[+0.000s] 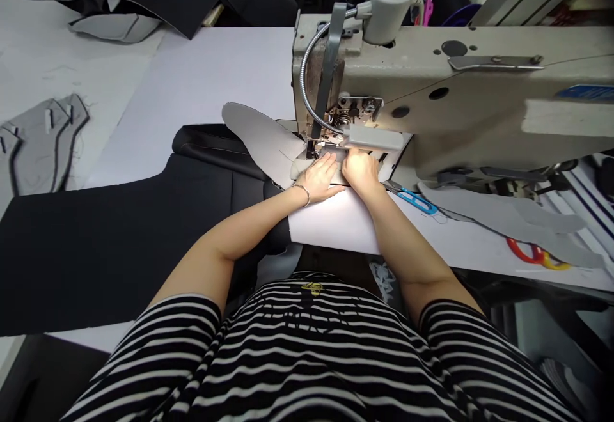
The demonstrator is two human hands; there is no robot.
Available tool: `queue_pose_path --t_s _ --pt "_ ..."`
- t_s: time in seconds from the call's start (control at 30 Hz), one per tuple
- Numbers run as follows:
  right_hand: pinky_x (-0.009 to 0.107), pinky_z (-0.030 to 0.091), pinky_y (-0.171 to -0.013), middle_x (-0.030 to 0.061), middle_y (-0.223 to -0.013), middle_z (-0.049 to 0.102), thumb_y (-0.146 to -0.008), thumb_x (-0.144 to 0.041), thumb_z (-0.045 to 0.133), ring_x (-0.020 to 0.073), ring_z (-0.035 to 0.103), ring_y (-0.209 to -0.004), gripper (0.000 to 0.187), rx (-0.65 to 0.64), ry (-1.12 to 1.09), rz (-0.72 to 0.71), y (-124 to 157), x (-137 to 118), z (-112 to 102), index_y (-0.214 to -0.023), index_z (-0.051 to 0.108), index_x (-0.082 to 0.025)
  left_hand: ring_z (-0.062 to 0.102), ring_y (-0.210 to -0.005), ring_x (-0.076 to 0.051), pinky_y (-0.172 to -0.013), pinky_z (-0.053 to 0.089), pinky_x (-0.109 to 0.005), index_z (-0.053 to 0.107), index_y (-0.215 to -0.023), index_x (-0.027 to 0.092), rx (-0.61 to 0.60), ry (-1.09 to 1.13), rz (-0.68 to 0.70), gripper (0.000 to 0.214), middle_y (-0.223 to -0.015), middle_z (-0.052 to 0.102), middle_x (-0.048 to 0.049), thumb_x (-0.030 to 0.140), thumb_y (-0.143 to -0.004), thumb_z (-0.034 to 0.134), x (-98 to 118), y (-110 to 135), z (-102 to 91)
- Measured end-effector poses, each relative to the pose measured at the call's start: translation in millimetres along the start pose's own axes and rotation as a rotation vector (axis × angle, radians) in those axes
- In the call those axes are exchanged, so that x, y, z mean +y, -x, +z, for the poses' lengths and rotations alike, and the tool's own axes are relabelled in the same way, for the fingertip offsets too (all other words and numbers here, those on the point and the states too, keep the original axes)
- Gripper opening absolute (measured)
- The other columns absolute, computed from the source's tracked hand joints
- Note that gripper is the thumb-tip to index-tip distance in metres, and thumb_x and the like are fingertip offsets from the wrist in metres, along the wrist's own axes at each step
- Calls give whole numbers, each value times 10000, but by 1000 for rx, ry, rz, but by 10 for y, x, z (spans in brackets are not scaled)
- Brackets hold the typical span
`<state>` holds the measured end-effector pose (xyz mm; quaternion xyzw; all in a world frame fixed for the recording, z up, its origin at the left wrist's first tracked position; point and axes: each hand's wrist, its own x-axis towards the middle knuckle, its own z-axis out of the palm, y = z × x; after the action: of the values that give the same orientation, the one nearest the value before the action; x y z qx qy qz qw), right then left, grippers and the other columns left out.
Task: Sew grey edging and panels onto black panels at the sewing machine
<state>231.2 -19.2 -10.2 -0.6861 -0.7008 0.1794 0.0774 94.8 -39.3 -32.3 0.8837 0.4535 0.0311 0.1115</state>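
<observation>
Sewing station, seen from above the worker. A pale grey foam-backed panel (261,142) lies across a white sheet (330,222) and runs under the presser area (314,148) of an industrial sewing machine (432,93), toward the near edge of the white worktop (192,83). The left hand (322,176) lies flat and palm-down with its fingers extended, holding nothing but pressing on the layers beside the needle area. The right hand (362,172) presses down just beside it, its fingertips hidden beneath a grey bar attachment (377,137), so whether they pinch the material cannot be told. Note the working position — both hands close together, near the machine head, a hold that appears to keep the layers flat and aligned. A black panel (119,236) lies left of the hands; blue-handled scissors (417,201) lie to the right, near a grey cut piece (508,217).
</observation>
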Motion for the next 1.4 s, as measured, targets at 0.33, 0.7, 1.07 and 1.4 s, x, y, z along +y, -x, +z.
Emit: queue_pose_path --t_s 0.33,0.7,1.07,1.4 --pt "432 414 -753 246 -1053 603 -909 -144 283 341 559 -957 393 139 437 105 1000 599 -296 -1100 619 -80 415 -1355 -189 -1121 371 -367 494 -1318 145 55 52 243 415 -1470 438 -111 326 -957 397 -6 -1 15" --pt "371 411 -720 235 -1010 611 -907 -71 342 321 572 -957 308 -153 567 56 1154 735 -407 -1034 621 -47 571 -1124 -251 -958 472 -369 617 -1157 110 100 -83 -27 320 -1330 563 -139 259 -922 458 -251 357 -159" --pt "361 449 -801 189 -1124 596 -912 -232 384 306 577 -1002 433 -138 168 92 641 183 -352 -1314 491 -112 556 -1181 -250 -1008 481 -378 582 -1255 125 93 -35 -29 379 -1423 500 -93 273 -927 464 -321 351 -121" --pt "391 453 -831 223 -1094 606 -977 -301 346 319 591 -1017 409 -78 244 72 55 -229 -36 -1287 505 -86 547 -1183 -269 -1006 484 -383 511 -1347 130 3 -37 -61 450 -1483 427 -59 277 -925 461 -287 310 -183"
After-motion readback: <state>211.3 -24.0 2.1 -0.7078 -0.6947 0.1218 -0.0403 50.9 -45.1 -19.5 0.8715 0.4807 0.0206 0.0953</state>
